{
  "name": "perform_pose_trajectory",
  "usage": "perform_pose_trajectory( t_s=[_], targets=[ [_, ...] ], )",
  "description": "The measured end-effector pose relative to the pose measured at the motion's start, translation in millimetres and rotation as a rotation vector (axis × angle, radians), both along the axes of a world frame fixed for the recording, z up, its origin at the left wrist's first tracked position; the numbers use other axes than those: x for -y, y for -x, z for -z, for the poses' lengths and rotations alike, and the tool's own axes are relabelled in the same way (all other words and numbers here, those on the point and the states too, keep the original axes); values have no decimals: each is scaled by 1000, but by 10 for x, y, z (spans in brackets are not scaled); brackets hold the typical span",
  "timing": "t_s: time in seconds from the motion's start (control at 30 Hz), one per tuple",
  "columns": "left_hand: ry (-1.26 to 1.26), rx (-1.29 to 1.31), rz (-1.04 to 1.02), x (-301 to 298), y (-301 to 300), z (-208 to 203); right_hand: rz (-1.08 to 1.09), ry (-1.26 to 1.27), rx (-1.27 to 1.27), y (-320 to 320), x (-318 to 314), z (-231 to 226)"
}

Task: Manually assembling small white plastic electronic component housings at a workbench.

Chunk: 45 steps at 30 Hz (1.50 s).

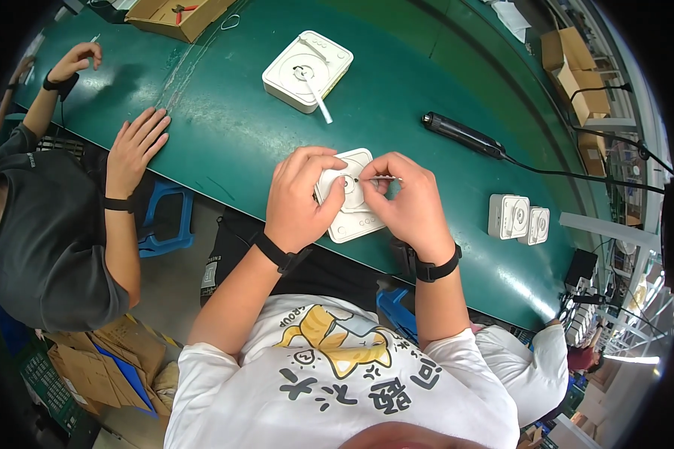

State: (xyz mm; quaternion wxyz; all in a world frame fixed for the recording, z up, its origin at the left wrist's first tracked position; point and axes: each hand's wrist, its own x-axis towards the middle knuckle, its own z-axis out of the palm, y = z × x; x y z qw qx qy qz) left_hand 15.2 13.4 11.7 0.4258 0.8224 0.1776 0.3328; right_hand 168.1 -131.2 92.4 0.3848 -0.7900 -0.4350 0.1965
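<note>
A white disc player (352, 223) with rounded corners and a round recess lies on the green table right before me. My left hand (301, 200) is closed on its left side, with the thumb lying over the recess. At the middle of the recess, by a small dark spot, my right hand (410, 200) pinches a thin pale strip (392, 177); its exact kind is too small to make out. Both hands cover much of the player. Farther off stands a second white player (290, 72), with a white stick-like piece (320, 102) lying across it and past its edge.
A black electric screwdriver (464, 136) with a cable lies at the right on the table (397, 82). Two small white units (508, 217) stand beyond it. A cardboard box (174, 19) with red pliers is at far left. A co-worker's hand (136, 146) rests on the left edge.
</note>
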Motion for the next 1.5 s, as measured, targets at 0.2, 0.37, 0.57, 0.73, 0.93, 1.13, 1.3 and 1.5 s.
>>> perform_pose_trajectory(
  t_s=[0.2,0.37,0.57,0.73,0.93,1.13,1.3,1.5],
  targets=[
    [17,-5,5,0,-2,4,11,-37,-13,-3,6,36],
    [99,-35,48,-58,6,-104,19,-77,-4,23,13,44],
    [119,-82,112,-96,-12,-146,-5,-50,-2,34,-28,-6],
    [78,-46,74,-55,-4,-82,11,-21,-56,-17,-41,44],
    [42,-43,48,-11,1,-68,61,111,-113,-7,-110,-71],
    [38,-43,44,-11,3,-47,45,219,-66,1,-215,-208],
    [31,-26,47,-5,30,-29,23,125,-136,13,-64,-106],
    [30,-33,45,-5,15,-40,81,7,-12,112,-61,-5]
  ],
)
